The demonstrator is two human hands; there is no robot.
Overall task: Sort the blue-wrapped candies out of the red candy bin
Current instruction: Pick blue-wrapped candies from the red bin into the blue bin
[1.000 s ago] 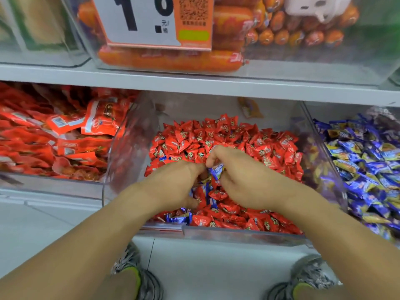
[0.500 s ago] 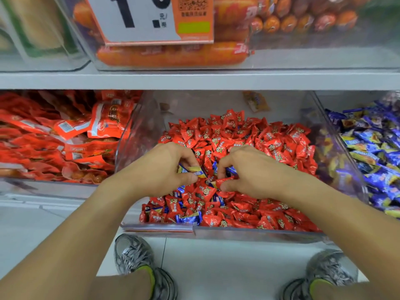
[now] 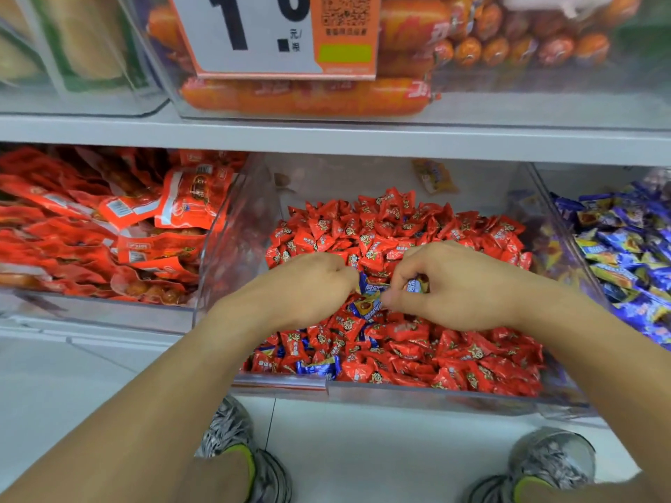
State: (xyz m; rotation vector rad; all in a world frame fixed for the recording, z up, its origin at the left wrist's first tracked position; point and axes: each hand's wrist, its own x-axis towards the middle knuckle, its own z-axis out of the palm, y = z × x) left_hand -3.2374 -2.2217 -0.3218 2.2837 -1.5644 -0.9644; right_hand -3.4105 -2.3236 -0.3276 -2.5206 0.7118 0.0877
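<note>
A clear plastic bin (image 3: 428,395) in the middle of the lower shelf holds a heap of red-wrapped candies (image 3: 399,226). Both my hands are in it, close together over the heap's middle. My left hand (image 3: 308,288) has its fingers closed, pinching a blue-wrapped candy (image 3: 368,285) at its fingertips. My right hand (image 3: 461,285) is closed on another blue-wrapped candy (image 3: 415,285). A third blue candy (image 3: 365,307) lies just below, between the two hands. More blue candies (image 3: 316,366) show among the red ones near the bin's front left.
To the right stands a bin of blue-wrapped candies (image 3: 624,248). On the left is a bin of red snack packets (image 3: 109,226). Above the shelf edge (image 3: 326,137) are sausages (image 3: 301,98) behind a price card (image 3: 276,34). My shoes (image 3: 236,448) stand on white floor below.
Both hands stayed in the red bin and drew close together again. The left hand's blue candy now meets the right hand's fingertips at the heap's middle.
</note>
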